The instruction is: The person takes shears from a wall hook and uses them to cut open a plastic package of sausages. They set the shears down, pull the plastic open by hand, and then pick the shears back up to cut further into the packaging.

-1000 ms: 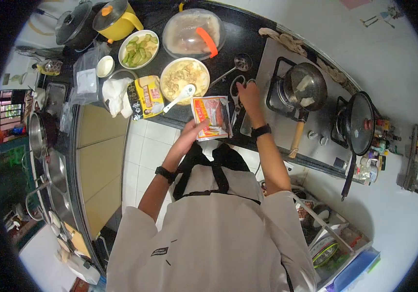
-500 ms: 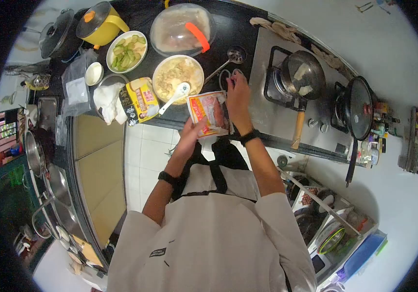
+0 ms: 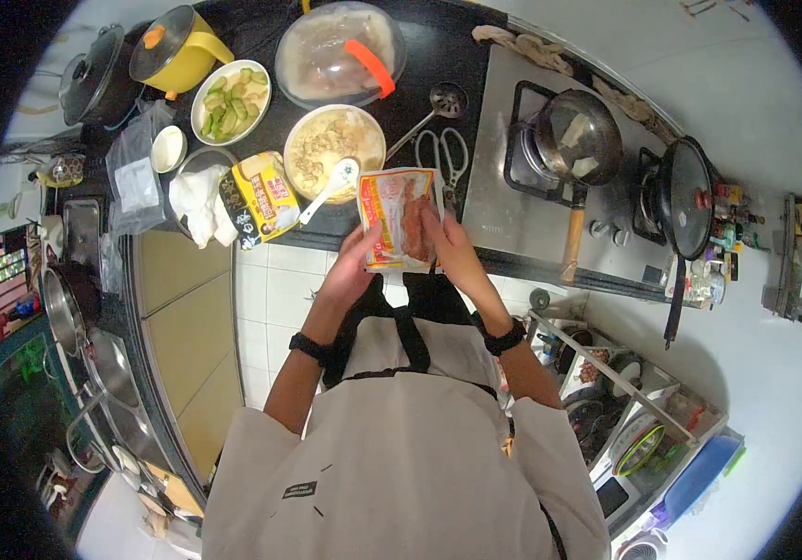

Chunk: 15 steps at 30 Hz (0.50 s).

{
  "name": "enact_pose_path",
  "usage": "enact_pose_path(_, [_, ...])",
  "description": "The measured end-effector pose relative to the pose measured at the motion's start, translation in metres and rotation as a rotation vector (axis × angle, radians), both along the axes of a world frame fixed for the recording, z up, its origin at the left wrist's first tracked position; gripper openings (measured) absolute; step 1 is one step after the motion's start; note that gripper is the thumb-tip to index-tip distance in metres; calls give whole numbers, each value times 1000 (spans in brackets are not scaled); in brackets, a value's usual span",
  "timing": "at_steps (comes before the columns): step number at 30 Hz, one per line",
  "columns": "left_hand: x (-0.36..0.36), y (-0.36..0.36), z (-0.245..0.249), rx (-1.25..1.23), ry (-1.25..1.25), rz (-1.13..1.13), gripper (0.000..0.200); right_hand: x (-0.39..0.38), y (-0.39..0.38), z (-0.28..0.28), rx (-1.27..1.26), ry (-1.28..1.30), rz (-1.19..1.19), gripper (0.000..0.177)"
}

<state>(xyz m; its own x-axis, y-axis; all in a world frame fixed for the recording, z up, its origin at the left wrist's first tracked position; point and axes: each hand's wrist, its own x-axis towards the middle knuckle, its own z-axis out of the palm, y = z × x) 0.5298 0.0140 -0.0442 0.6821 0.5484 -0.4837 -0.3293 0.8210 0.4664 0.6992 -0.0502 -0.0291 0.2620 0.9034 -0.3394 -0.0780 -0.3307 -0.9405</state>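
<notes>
A food packet (image 3: 390, 217), red, yellow and white with a reddish-brown food picture or window, is held up in front of me at the counter's edge. My left hand (image 3: 351, 265) grips its left lower side, thumb on the front. At its right side my right hand (image 3: 457, 250) closes on the packet too, the far fingers hidden behind it. Scissors (image 3: 457, 149) lie on the dark counter just beyond my right hand, handles pointing away. Left of the packet stands a bowl of pale chopped food (image 3: 337, 140), with a white spoon (image 3: 331, 194) resting across its rim.
A yellow printed pack (image 3: 265, 198) and a plate of green slices (image 3: 230, 105) are on the left. Behind are a covered bowl (image 3: 326, 56) and a slotted ladle (image 3: 447, 101). On the right, a wooden-handled pan (image 3: 576, 140) sits on the stove (image 3: 531, 215).
My right hand has let go of the scissors and come back toward me, onto the packet's right side. The scissors now lie on the counter. My left hand keeps holding the packet.
</notes>
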Motion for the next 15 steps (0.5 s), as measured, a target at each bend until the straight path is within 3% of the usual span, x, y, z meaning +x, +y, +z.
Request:
enact_pose_path(8, [11,-6,-21,-62,-6,3,42,1,-8,-23,-10,66,-94,40])
enact_pose_path(12, [31,-4,-22,-112,-28,-38,43,5,-17,-23,-145,-61,-184,43])
enact_pose_path(14, [41,-2,-25,33,273,-144,47,5,-19,-17,-180,-113,-213,44])
enact_pose_path(15, [41,-2,-21,27,274,-131,47,3,-17,-8,-133,-122,-267,41])
